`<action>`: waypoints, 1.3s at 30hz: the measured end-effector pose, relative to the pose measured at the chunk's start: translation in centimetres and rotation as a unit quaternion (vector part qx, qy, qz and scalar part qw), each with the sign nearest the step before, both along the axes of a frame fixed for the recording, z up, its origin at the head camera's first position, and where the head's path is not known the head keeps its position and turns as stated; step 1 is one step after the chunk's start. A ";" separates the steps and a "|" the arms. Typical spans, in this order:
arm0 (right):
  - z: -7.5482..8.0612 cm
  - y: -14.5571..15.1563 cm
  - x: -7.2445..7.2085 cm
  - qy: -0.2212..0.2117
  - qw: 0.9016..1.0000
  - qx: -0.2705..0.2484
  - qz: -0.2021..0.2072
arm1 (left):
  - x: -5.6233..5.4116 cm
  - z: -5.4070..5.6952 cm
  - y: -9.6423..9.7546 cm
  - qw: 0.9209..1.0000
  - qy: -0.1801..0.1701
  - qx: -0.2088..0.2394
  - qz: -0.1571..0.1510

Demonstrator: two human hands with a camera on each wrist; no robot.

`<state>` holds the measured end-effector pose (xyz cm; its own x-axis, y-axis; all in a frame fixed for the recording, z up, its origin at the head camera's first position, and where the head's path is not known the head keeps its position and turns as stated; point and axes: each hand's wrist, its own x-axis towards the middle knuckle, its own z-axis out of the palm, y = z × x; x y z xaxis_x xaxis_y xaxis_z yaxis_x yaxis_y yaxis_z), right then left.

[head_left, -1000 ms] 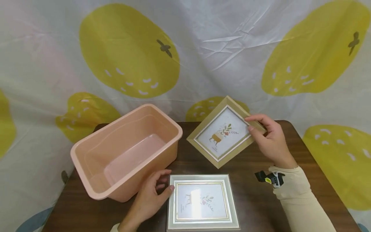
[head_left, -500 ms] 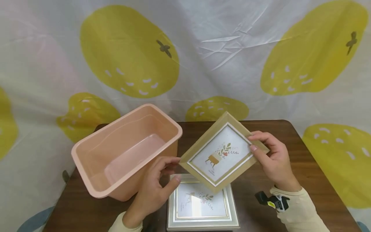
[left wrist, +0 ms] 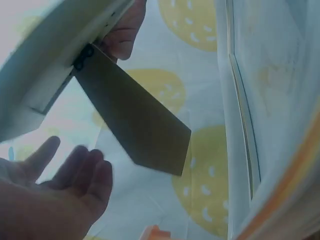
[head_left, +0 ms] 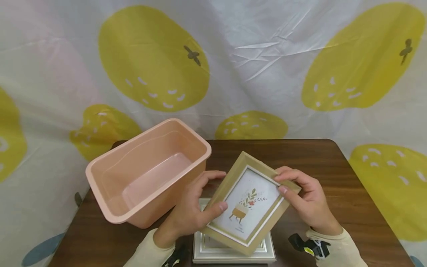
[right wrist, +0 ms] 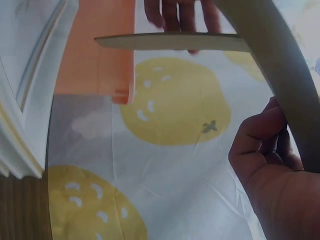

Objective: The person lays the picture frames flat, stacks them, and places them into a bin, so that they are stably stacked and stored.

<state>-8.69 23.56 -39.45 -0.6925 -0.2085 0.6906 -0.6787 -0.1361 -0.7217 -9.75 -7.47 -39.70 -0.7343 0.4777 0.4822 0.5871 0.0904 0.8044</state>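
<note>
My right hand [head_left: 310,196] pinches the right corner of a beige picture frame [head_left: 255,202], thumb on the front and fingers along the edge. The frame is tilted, with a printed potted plant facing up. Behind it, a flat stand leg [left wrist: 135,110] sticks out from the back in the left wrist view. At the frame's left edge is my left hand [head_left: 190,211], its thumb overlapping the border in the head view. The left wrist view shows those fingers spread loosely, apart from the back. Beneath lies a silver picture frame [head_left: 233,256], mostly covered by the beige one.
A pink plastic bin [head_left: 150,211] stands on the left of the dark wooden table [head_left: 320,159], with nothing inside. Behind the table hangs a pale cloth [head_left: 253,85] printed with yellow fruit. Wrist cameras are strapped to both sleeves.
My right hand has brought the beige frame down and toward me, over the silver frame. My left hand has risen from the silver frame's side to the beige frame's left edge.
</note>
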 end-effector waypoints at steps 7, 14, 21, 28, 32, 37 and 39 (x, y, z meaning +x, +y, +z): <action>-0.5 -0.1 0.2 0.004 1.000 -0.011 0.007 | 0.4 -0.1 0.1 0.996 -0.017 -0.024 -0.078; -0.6 0.8 0.1 -0.002 0.999 -0.040 -0.033 | 0.8 -0.6 -0.4 0.997 -0.036 -0.013 -0.071; -1.2 1.1 -0.1 -0.024 0.996 -0.044 -0.071 | 1.5 -1.1 -0.7 0.993 -0.087 0.035 -0.072; -2.2 1.0 0.0 -0.027 0.995 -0.026 -0.092 | 2.2 -2.1 -1.2 0.985 -0.144 0.062 -0.067; -2.7 0.7 0.3 -0.031 0.994 -0.003 -0.106 | 2.5 -3.1 -1.6 0.980 -0.180 0.069 -0.057; -3.2 0.1 0.8 -0.063 0.989 0.014 -0.134 | 2.6 -4.0 -1.8 0.970 -0.228 0.081 -0.028; -3.3 0.0 1.1 -0.086 0.985 0.027 -0.146 | 2.6 -4.3 -1.8 0.968 -0.237 0.081 -0.008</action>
